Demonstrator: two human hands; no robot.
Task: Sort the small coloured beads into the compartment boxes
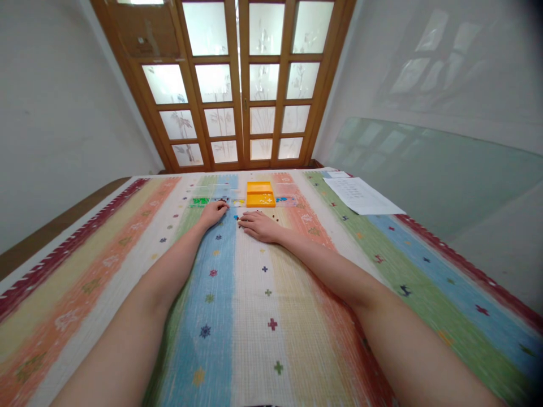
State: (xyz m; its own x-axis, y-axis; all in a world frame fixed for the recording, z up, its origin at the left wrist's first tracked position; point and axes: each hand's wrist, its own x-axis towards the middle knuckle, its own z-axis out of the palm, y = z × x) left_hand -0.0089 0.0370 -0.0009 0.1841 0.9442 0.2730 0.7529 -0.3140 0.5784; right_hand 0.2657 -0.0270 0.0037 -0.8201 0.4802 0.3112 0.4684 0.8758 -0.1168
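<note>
My left hand (214, 213) rests at the near edge of a clear tray holding dark small pieces (221, 199). Its fingers are curled together, and whatever they hold is too small to make out. Flat on the cloth, with fingers stretched out, my right hand (259, 226) lies beside a few tiny blue and dark pieces (236, 217). More dark bits (275, 218) lie just beyond it. Behind the hands stands an open yellow box (260, 187) with small white pieces in its near half.
Clear compartments hold green pieces (199, 201), yellow pieces (239, 202) and blue pieces (281, 199). Printed paper sheets (360, 195) lie at the right. A striped tablecloth (250, 316) covers the table. Wooden glazed doors (241, 85) stand beyond, and a glass panel (424, 169) leans right.
</note>
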